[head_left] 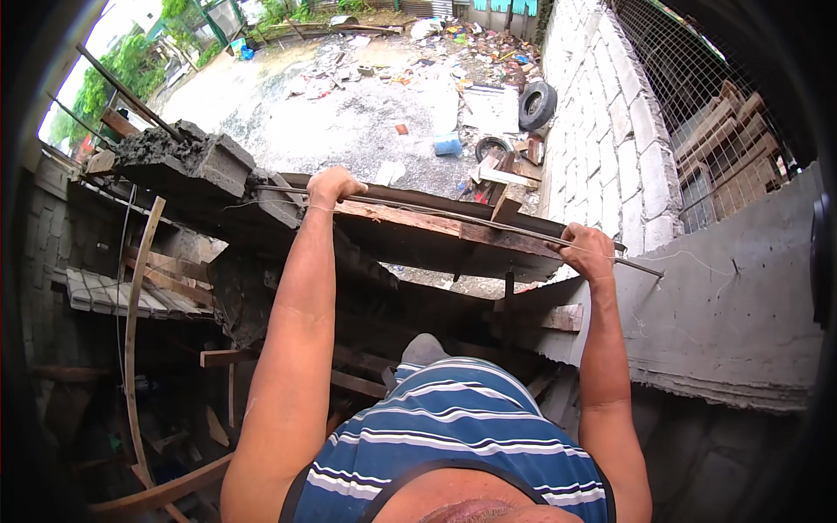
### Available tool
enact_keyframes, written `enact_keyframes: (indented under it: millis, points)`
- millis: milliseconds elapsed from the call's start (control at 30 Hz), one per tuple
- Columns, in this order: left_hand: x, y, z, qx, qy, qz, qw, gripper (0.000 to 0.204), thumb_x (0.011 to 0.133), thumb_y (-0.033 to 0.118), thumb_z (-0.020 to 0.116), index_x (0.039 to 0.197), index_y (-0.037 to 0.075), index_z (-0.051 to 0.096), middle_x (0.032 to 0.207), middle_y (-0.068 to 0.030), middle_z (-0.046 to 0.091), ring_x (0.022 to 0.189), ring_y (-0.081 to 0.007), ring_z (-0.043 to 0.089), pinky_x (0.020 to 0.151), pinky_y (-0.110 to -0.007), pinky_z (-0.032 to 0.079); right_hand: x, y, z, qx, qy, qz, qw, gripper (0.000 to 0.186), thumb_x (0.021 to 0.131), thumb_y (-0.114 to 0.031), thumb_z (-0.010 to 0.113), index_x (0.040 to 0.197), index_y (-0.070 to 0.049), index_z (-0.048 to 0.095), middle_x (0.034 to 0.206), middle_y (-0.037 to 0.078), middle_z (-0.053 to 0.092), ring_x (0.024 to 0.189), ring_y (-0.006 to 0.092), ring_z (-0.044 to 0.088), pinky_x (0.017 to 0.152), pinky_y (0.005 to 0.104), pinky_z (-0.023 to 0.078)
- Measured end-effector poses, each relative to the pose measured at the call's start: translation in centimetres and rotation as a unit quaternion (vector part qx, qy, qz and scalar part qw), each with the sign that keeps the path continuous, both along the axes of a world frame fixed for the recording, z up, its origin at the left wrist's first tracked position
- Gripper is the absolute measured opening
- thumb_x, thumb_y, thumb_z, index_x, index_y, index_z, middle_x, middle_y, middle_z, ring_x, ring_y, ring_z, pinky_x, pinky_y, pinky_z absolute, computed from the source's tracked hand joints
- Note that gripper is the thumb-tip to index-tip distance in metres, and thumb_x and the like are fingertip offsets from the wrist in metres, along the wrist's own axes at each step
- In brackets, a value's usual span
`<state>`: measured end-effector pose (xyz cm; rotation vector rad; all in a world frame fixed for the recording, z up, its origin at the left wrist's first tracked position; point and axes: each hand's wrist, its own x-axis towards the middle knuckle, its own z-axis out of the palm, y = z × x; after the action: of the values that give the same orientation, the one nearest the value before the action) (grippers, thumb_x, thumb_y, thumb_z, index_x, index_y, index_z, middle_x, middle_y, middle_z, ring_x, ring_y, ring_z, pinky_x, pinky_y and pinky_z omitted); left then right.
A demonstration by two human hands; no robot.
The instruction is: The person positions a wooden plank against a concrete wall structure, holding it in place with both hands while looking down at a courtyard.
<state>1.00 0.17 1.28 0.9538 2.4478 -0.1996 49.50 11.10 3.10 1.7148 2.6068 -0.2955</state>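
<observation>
A long thin steel bar runs from the concrete block wall on the left, over the wooden form boards, to the grey concrete wall at the right. My left hand is closed around it near the blocks, above the board's upper edge. Farther right, my right hand is wrapped around the same bar, just short of the concrete face. Beneath the bar lies a wooden board, with a short upright wood piece against it. Thin wire or string trails along the bar and past my right hand.
Rough concrete blocks with bars sticking up stand at left. A nail juts from the concrete wall. Timber and a curved wooden strip fill the dark space below. Beyond lie a tyre, a blue bucket and rubble.
</observation>
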Motion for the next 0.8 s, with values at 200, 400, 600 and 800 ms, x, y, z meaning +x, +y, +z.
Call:
enact_keyframes:
  millis: [200,400,600,800]
  points:
    - [-0.1,-0.5,0.2,-0.001,0.005,0.009,1.000,0.053,0.074,0.054,0.070,0.096,0.007,0.073,0.096,-0.0098,0.072,0.093,-0.0256,0.069,0.080,-0.039,0.053,0.4,3.0,1.6,-0.305,0.176,0.121,0.928,0.044,0.081,-0.039,0.071,0.096,0.003,0.070,0.075,0.008,0.066,0.073,0.0155,0.060,0.069,0.0305,0.049]
    - [0.0,-0.7,-0.1,0.068,0.057,-0.041,0.995,0.056,0.076,0.055,0.067,0.088,0.000,0.071,0.082,-0.0128,0.071,0.069,-0.0257,0.069,0.068,-0.036,0.054,-3.6,8.4,-0.1,-0.087,0.205,0.048,0.974,0.032,0.087,-0.031,0.061,0.090,-0.001,0.070,0.077,0.015,0.068,0.073,0.0241,0.065,0.071,0.0361,0.049]
    - [1.0,-1.0,0.9,0.079,0.069,-0.014,0.994,0.059,0.076,0.056,0.067,0.102,0.004,0.071,0.104,-0.0163,0.070,0.100,-0.0299,0.067,0.085,-0.039,0.052,-8.6,11.0,-1.9,0.031,0.140,0.036,0.989,0.032,0.087,-0.032,0.057,0.092,-0.004,0.071,0.089,0.021,0.069,0.087,0.0363,0.066,0.080,0.0440,0.050]
    - [1.6,-0.7,1.9,0.070,0.054,0.001,0.996,0.063,0.073,0.059,0.068,0.108,0.006,0.070,0.116,-0.0168,0.066,0.110,-0.0331,0.062,0.091,-0.042,0.050,-9.3,12.9,-6.4,-0.008,0.039,0.014,0.999,0.032,0.083,-0.035,0.062,0.095,-0.007,0.072,0.097,0.018,0.069,0.097,0.0349,0.065,0.087,0.0422,0.050]
